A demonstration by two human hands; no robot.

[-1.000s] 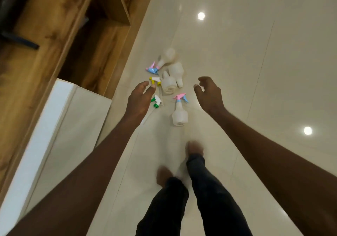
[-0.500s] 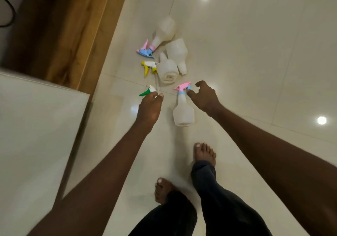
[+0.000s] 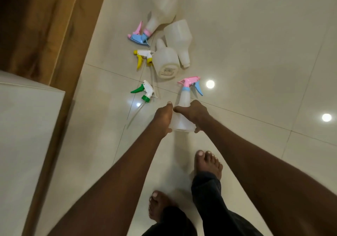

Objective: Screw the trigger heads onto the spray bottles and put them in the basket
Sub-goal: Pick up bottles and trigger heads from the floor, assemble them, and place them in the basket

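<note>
A translucent spray bottle (image 3: 183, 99) with a pink and blue trigger head (image 3: 190, 83) stands on the tiled floor. My left hand (image 3: 163, 117) and my right hand (image 3: 193, 112) both clasp its body from either side. A loose green and white trigger head (image 3: 145, 91) with its dip tube lies to the left. Farther off lie a yellow and white trigger head (image 3: 143, 56), two headless white bottles (image 3: 166, 61) (image 3: 179, 37), and a bottle (image 3: 162, 12) fitted with a pink and blue head (image 3: 139, 36). No basket is in view.
A wooden cabinet wall (image 3: 60, 26) runs along the left, with a white block (image 3: 27, 135) in front of it. My bare feet (image 3: 207, 163) (image 3: 160, 204) stand just behind the held bottle. Ceiling lights glare off the glossy tiles (image 3: 255, 53).
Both hands have moved in toward the standing pink-headed bottle and closed on its body. The camera has moved closer to the floor items.
</note>
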